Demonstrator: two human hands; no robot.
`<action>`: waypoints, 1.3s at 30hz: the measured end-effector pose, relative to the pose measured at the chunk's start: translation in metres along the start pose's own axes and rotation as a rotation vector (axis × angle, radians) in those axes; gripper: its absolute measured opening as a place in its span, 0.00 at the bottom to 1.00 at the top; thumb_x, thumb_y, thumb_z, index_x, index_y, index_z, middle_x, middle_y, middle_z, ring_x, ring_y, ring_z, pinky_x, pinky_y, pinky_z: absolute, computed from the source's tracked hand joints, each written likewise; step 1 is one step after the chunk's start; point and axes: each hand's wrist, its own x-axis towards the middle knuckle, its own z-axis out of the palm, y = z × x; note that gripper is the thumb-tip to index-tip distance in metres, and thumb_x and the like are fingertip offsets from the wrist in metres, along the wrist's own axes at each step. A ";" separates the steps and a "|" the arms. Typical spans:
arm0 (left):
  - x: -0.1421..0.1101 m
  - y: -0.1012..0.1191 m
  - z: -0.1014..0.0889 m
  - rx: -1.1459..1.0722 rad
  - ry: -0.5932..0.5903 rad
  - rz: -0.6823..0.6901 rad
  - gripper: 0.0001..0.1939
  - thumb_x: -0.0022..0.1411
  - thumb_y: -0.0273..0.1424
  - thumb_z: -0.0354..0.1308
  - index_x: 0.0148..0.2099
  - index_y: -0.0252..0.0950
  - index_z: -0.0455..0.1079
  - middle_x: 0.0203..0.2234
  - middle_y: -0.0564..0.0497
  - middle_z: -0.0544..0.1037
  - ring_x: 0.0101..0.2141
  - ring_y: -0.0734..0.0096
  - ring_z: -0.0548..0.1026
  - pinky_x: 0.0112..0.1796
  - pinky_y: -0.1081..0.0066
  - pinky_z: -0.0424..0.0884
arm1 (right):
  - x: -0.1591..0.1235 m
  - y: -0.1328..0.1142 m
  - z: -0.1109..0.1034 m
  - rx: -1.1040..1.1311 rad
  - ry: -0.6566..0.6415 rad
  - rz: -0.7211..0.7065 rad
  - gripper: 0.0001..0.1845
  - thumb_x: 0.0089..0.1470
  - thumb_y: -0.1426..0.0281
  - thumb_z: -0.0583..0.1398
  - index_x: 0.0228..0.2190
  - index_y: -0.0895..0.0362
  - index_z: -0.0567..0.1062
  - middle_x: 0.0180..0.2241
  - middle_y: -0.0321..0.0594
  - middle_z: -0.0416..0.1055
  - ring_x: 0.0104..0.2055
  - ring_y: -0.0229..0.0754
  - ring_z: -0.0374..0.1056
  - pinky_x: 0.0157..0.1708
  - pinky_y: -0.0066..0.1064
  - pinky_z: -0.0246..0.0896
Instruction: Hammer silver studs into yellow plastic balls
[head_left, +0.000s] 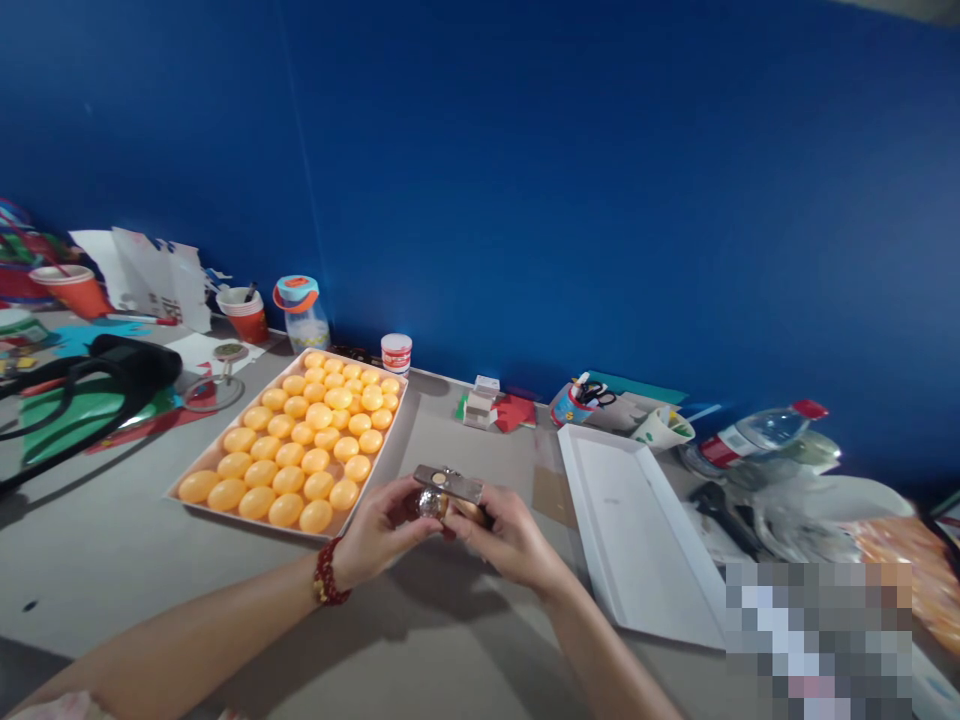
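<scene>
My left hand (379,535), with a red bead bracelet at the wrist, and my right hand (506,535) meet over the grey table (112,560). Together their closed fingers pinch a small shiny silver ball (429,502) and something golden beside it. A flat metallic bar-shaped tool (448,483) rests across the top of my fingers. Just to the left lies a pink tray (191,472) filled with several yellow-orange egg-shaped capsules (304,435).
An empty white tray (637,520) lies at the right. Beyond it are a plastic bottle (757,432), clear wrapping, a cup with scissors (581,402) and a paper cup. At the back left stand red cups, a small jar (395,352), papers and a black bag (112,370).
</scene>
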 end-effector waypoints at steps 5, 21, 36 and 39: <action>-0.001 0.002 0.000 0.048 0.001 -0.007 0.15 0.57 0.29 0.66 0.47 0.33 0.73 0.34 0.47 0.81 0.31 0.66 0.80 0.35 0.69 0.77 | 0.000 0.000 0.000 -0.009 0.003 -0.020 0.12 0.62 0.62 0.56 0.32 0.57 0.71 0.27 0.35 0.71 0.28 0.36 0.63 0.28 0.24 0.56; -0.002 -0.003 -0.002 0.017 -0.003 0.000 0.18 0.54 0.31 0.68 0.48 0.34 0.73 0.34 0.47 0.79 0.31 0.66 0.78 0.35 0.68 0.76 | -0.002 0.003 -0.002 0.108 -0.039 0.113 0.15 0.60 0.58 0.59 0.41 0.56 0.73 0.26 0.34 0.72 0.20 0.32 0.59 0.18 0.22 0.56; 0.015 -0.006 -0.012 -0.310 0.205 -0.149 0.19 0.55 0.35 0.68 0.49 0.37 0.74 0.36 0.49 0.78 0.30 0.72 0.76 0.35 0.68 0.77 | -0.011 -0.012 -0.020 -0.352 0.076 0.106 0.10 0.65 0.64 0.52 0.38 0.53 0.71 0.23 0.32 0.69 0.23 0.37 0.64 0.26 0.25 0.53; 0.016 -0.007 -0.012 -0.326 0.202 -0.158 0.19 0.54 0.34 0.69 0.48 0.39 0.74 0.37 0.50 0.78 0.31 0.73 0.76 0.36 0.69 0.77 | -0.008 -0.013 -0.018 -0.403 0.071 0.109 0.11 0.65 0.64 0.51 0.39 0.53 0.72 0.27 0.34 0.73 0.26 0.38 0.67 0.27 0.25 0.53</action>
